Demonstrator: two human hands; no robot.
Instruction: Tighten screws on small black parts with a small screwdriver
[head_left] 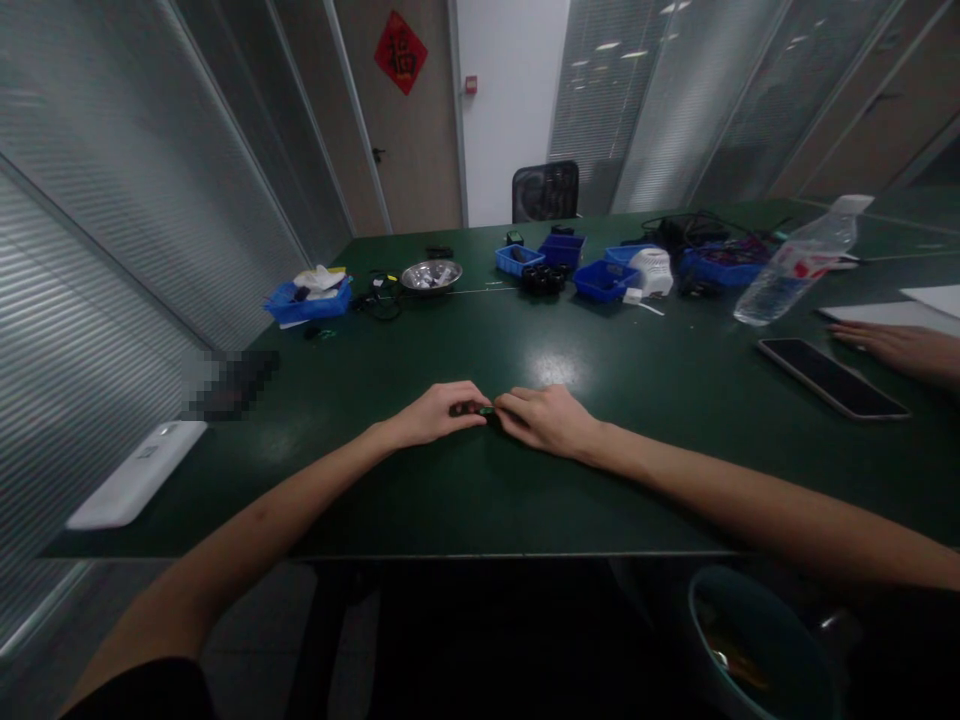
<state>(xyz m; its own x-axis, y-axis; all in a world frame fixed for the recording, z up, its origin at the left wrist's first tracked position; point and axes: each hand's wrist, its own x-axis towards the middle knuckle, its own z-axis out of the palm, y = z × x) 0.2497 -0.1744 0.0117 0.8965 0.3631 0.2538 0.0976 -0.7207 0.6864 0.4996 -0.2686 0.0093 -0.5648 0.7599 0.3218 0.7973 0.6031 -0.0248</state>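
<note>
Head view: a metal bowl (433, 291) holds small pale pieces (437, 273); the left hand (437, 413) and right hand (553, 420) pinch a small green-and-black item (487, 410).

Curled left grip (436, 413) beside right grip (553, 420)

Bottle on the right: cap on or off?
On: a white cap sits atop the clear bottle.

2 short black sleeves (146, 692) leave the forearms (262, 522) and hands (555, 420) bare.
</note>
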